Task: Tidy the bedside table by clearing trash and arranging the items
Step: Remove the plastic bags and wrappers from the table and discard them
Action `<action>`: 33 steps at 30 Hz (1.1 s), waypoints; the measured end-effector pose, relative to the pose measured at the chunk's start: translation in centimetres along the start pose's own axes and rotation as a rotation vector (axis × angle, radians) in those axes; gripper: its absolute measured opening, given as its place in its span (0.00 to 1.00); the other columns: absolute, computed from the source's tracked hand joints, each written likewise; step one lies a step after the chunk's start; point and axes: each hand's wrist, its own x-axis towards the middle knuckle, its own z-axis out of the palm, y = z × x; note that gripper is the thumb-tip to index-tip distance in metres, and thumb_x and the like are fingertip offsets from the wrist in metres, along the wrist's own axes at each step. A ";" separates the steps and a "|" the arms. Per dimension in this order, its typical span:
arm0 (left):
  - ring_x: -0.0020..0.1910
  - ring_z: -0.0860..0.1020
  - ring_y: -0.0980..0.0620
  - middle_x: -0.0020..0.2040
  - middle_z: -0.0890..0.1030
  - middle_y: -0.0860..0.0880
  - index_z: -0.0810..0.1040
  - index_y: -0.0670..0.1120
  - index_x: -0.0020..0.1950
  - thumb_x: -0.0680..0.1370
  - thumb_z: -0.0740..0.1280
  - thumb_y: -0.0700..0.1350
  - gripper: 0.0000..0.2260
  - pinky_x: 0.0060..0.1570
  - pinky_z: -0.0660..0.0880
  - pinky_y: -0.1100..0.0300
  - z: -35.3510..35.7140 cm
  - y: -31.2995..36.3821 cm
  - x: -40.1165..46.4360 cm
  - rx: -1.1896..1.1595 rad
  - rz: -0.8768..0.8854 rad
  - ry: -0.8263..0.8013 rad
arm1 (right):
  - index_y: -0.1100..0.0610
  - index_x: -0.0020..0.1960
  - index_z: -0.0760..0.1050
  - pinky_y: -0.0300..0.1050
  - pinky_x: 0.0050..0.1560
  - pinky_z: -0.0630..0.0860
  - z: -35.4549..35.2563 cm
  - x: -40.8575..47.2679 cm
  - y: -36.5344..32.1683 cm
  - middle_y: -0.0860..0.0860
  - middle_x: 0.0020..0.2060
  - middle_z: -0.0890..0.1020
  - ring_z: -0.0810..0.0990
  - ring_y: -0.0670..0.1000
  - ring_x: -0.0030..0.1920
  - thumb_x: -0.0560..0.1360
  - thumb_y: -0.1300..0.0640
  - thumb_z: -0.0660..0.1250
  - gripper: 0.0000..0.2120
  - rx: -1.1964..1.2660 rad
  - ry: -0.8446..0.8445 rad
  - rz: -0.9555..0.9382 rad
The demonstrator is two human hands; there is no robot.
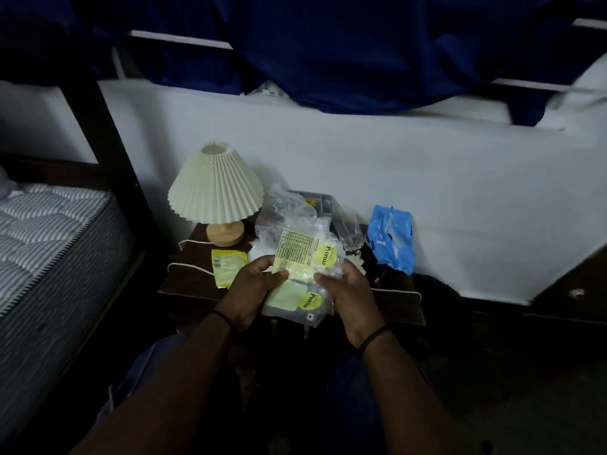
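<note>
Hands meet over the front edge of the dark surface (193, 284), both closed on one bundle of clear plastic packets (300, 277): the left hand (254, 284) pinches its left side with the thumb on top, and the right hand (345, 290) grips its right side with curled fingers. Yellow round labels reading "Premia" show on two of the packets, and the upper one also carries a block of small print. What the packets hold cannot be made out beyond pale yellowish and white contents. Just left of the hands, a small yellow sachet (226, 267) lies flat on the surface. Behind the bundle rises a heap of crumpled clear plastic (282, 208), and behind that, against the wall, sits a grey tray (320, 203) whose contents are hidden. An empty clear glass (351, 229) stands beside the tray, and a torn blue packet (391, 238) stands near the right back corner. At the left back corner stands a lamp (216, 188) with a pleated cream shade and wooden base, its white cord (189, 266) trailing along the left edge.
</note>
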 end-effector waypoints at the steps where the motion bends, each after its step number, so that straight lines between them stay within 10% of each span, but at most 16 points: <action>1: 0.45 0.82 0.43 0.53 0.83 0.37 0.78 0.36 0.60 0.78 0.66 0.34 0.11 0.45 0.80 0.54 0.2 0.0 -0.1 0.023 -0.008 -0.015 | 0.60 0.58 0.78 0.59 0.56 0.79 -0.1 -0.2 0.0 0.59 0.53 0.85 0.83 0.61 0.54 0.74 0.70 0.67 0.15 -0.003 0.003 0.013; 8: 0.50 0.76 0.41 0.52 0.80 0.33 0.74 0.27 0.59 0.82 0.62 0.40 0.15 0.54 0.73 0.48 1.1 -0.7 -0.1 0.050 -0.054 -0.015 | 0.63 0.41 0.78 0.42 0.39 0.80 -0.3 0.3 0.9 0.57 0.40 0.83 0.81 0.50 0.39 0.72 0.67 0.72 0.04 -0.038 0.159 -0.010; 15: 0.25 0.61 0.57 0.26 0.62 0.51 0.64 0.47 0.32 0.81 0.64 0.50 0.20 0.26 0.60 0.64 0.5 -1.3 0.6 0.267 -0.003 0.058 | 0.75 0.42 0.71 0.50 0.41 0.71 -0.6 1.4 1.7 0.60 0.34 0.75 0.72 0.53 0.38 0.71 0.55 0.76 0.23 -0.137 0.189 -0.129; 21: 0.38 0.82 0.47 0.43 0.85 0.39 0.81 0.41 0.55 0.75 0.71 0.35 0.09 0.37 0.77 0.60 -0.4 -1.3 1.5 0.059 -0.016 -0.056 | 0.71 0.48 0.75 0.55 0.46 0.77 -1.1 1.6 1.7 0.67 0.41 0.81 0.78 0.56 0.42 0.73 0.55 0.73 0.18 -0.155 0.169 -0.073; 33: 0.37 0.81 0.46 0.43 0.82 0.41 0.81 0.46 0.43 0.77 0.59 0.35 0.12 0.36 0.78 0.57 -0.8 -0.4 1.1 -0.165 -0.114 -0.047 | 0.59 0.45 0.83 0.57 0.54 0.79 -0.6 0.7 1.3 0.57 0.46 0.86 0.83 0.58 0.48 0.74 0.74 0.60 0.17 0.037 0.052 0.027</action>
